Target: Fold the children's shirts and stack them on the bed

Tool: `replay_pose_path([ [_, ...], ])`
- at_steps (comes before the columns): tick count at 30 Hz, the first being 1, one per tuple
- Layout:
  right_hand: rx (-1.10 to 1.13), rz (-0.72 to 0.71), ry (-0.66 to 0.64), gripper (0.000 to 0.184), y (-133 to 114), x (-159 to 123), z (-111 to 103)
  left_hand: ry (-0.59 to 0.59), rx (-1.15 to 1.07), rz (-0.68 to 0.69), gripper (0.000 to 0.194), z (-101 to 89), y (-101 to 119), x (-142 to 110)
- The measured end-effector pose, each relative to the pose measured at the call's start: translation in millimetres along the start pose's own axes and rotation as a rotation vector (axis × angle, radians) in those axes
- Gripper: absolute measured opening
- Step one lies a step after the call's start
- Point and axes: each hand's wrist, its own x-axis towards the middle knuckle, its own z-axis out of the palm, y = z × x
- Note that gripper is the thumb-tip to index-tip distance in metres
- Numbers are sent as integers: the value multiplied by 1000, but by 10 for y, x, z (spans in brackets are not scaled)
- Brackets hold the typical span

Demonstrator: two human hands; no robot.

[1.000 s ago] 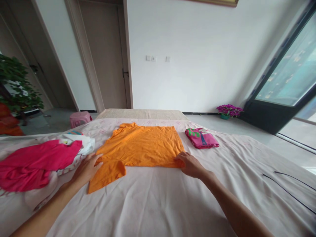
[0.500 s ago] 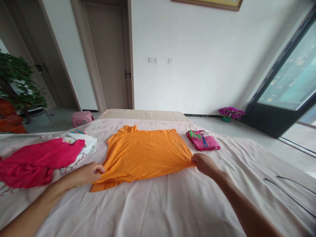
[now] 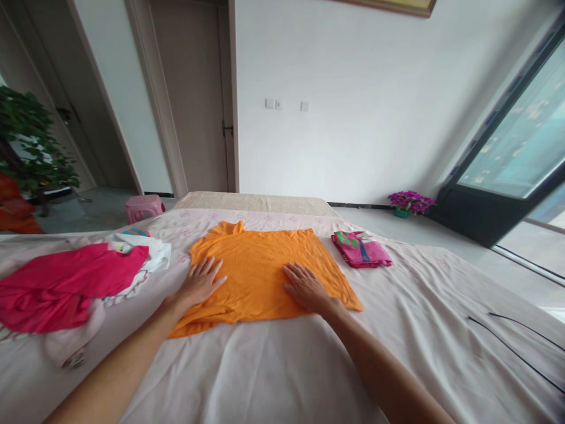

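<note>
An orange T-shirt point(image 3: 260, 265) lies spread on a pale sheet, its collar and one sleeve toward the left and its hem at the right. My left hand point(image 3: 200, 284) rests flat on its left part, fingers spread. My right hand point(image 3: 306, 287) lies flat on the cloth right of the middle, fingers stretched out. Neither hand grips the fabric. Some creases run across the shirt, and its near left edge is bunched. Just right of it sits a folded pink garment point(image 3: 362, 253) with a green and blue print.
A loose pile of clothes with a red garment point(image 3: 75, 280) on top lies at the left. Two dark cords point(image 3: 514, 348) cross the sheet point(image 3: 273, 377) at the right. Beyond the bed stand a pink stool point(image 3: 145, 207) and potted purple flowers point(image 3: 411, 203).
Both hands have let go of the shirt's near corners and moved inward onto its surface, opening flat. The near right corner now lies loose on the sheet.
</note>
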Motion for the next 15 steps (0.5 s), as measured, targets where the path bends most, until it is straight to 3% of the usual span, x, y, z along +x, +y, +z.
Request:
replay_pose_path([
  [5,-134,153,25,60,530,-103,103,-47,222,-88,62,-117,-527,-155],
  [8,-208,274,23,60,817,-205,65,-22,250,-91,59,-208,-717,-250],
  [11,-245,363,7,58,944,-281,13,-2,178,-45,53,-337,-753,-404],
  [15,-248,385,90,53,900,-343,-46,128,7,79,37,-646,-574,-811],
])
